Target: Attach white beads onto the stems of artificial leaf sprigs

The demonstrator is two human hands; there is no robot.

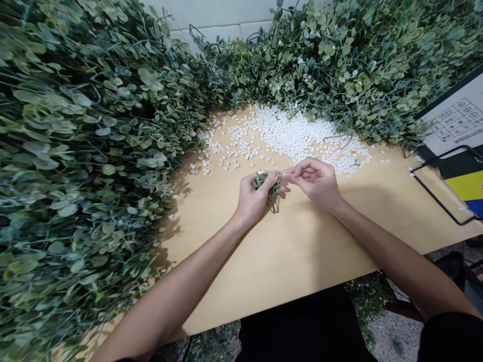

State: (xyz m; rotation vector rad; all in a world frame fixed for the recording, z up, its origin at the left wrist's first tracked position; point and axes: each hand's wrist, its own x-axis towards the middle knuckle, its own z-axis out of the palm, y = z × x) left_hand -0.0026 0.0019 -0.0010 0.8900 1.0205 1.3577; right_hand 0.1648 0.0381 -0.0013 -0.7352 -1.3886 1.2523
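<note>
A small sprig of artificial green leaves (273,199) is held between the thumb and fingers of my left hand (249,201), with its stems hanging below. A little white shows at the sprig's top edge. My right hand (317,184) comes in from the other side, its thumb and index finger pinched together right at the sprig's edge. What lies in that pinch is too small to make out. Just beyond both hands spreads a heap of small white ring-shaped pieces (292,134) on the wooden tabletop (264,266).
Dense piles of artificial foliage (86,130) rise at the left, and more greenery (324,60) lines the back by the tiled wall (211,15). At the right stand a printed panel (458,118) and a black wire frame (433,193). Greenery lies below the table's front edge.
</note>
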